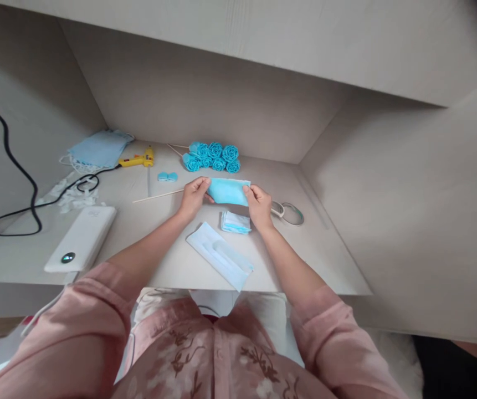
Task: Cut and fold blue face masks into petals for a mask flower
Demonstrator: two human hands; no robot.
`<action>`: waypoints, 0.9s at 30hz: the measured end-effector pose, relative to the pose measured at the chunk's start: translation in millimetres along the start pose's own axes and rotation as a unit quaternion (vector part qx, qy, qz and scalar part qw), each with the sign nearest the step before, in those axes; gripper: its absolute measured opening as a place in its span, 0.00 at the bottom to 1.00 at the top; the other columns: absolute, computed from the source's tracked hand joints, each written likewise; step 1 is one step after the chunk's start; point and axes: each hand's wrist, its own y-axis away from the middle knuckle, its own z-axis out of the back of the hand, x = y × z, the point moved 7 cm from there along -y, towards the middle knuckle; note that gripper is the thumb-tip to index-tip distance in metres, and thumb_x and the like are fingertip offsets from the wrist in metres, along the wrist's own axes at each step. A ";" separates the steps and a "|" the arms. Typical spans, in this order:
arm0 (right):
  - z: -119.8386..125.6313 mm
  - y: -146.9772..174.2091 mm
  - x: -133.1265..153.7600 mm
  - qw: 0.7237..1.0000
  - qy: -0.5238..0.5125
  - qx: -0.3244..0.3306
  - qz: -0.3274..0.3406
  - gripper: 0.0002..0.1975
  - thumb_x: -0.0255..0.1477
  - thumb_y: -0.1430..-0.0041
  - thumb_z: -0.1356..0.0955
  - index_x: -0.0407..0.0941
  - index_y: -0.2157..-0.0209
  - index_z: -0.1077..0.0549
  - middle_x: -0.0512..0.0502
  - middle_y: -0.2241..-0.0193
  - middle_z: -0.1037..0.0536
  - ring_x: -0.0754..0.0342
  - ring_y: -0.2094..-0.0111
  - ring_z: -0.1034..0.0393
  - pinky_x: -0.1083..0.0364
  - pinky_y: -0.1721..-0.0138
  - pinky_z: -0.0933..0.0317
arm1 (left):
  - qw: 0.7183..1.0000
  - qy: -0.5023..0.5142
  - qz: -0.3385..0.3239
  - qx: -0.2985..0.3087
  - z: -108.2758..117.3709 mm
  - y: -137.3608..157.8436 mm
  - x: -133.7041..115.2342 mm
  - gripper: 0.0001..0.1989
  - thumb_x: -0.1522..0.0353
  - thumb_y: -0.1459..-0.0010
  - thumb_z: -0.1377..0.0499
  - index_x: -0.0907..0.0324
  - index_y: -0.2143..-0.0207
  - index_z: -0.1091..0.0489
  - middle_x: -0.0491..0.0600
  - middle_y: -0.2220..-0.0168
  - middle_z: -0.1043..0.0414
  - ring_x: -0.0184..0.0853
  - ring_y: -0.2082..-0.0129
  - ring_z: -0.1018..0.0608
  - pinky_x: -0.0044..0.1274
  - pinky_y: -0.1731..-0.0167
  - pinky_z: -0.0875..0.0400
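Between my two hands a light blue face mask piece (pixel 229 192) is stretched flat above the table. My left hand (pixel 194 195) pinches its left end, and my right hand (pixel 258 202) pinches the right end. A thin wooden stick (pixel 157 196) runs leftward from beside my left hand; its right end is hidden there. Just below the held piece lies a small stack of folded mask pieces (pixel 235 222). Nearer to me an opened-out pale blue mask (pixel 220 255) rests at a slant. Scissors (pixel 291 213) lie partly hidden behind my right hand.
Blue paper-like roses (pixel 215 157) on sticks lie at the back, with a small blue bow-shaped piece (pixel 167 177) nearby. A yellow glue gun (pixel 138 159) with black cable, a mask pile (pixel 99 148), white scraps (pixel 74 193) and a white power bank (pixel 81 239) occupy the left. Walls enclose the table.
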 end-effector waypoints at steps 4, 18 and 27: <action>1.6 0.5 -2.8 1.000 0.000 -0.012 -0.015 0.23 0.48 0.38 0.37 0.47 0.78 0.43 0.55 0.79 0.49 0.59 0.74 0.54 0.56 0.72 0.54 | 0.999 0.026 0.020 0.009 -2.5 0.3 0.1 0.25 0.49 0.55 0.32 0.61 0.70 0.29 0.40 0.78 0.33 0.27 0.82 0.25 0.19 0.81 0.30; 4.4 3.5 6.6 0.998 0.009 -0.055 -0.011 0.25 0.51 0.37 0.39 0.47 0.78 0.44 0.55 0.79 0.50 0.58 0.75 0.53 0.56 0.73 0.54 | 0.997 0.075 0.035 0.015 -5.8 1.0 -11.4 0.18 0.60 0.54 0.29 0.61 0.75 0.33 0.40 0.79 0.35 0.24 0.83 0.30 0.19 0.81 0.30; 4.5 2.3 18.0 0.999 0.014 -0.043 0.024 0.23 0.47 0.35 0.39 0.47 0.77 0.42 0.55 0.79 0.48 0.58 0.75 0.52 0.56 0.72 0.53 | 0.991 0.107 0.076 0.034 -5.1 -1.4 2.7 0.18 0.58 0.54 0.29 0.60 0.74 0.32 0.41 0.79 0.37 0.25 0.82 0.32 0.19 0.83 0.34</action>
